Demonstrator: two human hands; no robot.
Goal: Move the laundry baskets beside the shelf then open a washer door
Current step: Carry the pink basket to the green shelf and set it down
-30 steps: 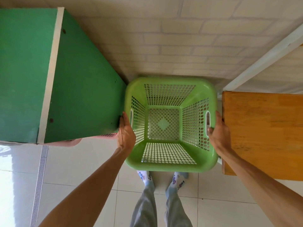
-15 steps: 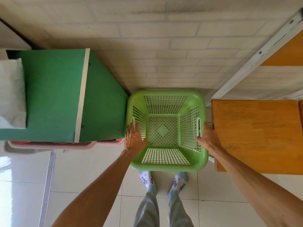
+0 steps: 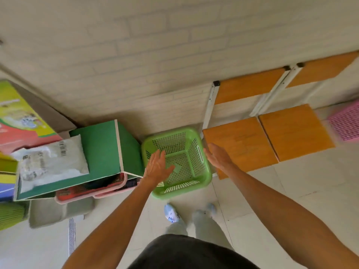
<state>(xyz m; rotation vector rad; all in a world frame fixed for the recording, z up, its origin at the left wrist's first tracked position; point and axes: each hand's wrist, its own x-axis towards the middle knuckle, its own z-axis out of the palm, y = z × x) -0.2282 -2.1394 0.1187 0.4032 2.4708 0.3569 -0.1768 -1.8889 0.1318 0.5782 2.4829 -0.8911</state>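
An empty green laundry basket (image 3: 184, 150) stands on the floor against the wall, between a green cabinet (image 3: 104, 148) on its left and a shelf with orange wooden boards (image 3: 239, 144) on its right. My left hand (image 3: 157, 167) hovers over the basket's left rim with fingers straight, holding nothing. My right hand (image 3: 217, 156) is above the basket's right side, fingers straight, also holding nothing. A pink laundry basket (image 3: 345, 123) sits at the far right beyond the shelf. No washer is in view.
Under the green cabinet lie pink trays (image 3: 91, 189) holding dark items. A white plastic packet (image 3: 52, 160) rests on the cabinet top. Colourful boxes (image 3: 17, 121) stand at the far left. My feet (image 3: 171, 212) are on pale floor tiles just behind the basket.
Both hands have let go of the green basket's handles and lifted off it. The basket now rests on the floor, and my view has pulled back and up.
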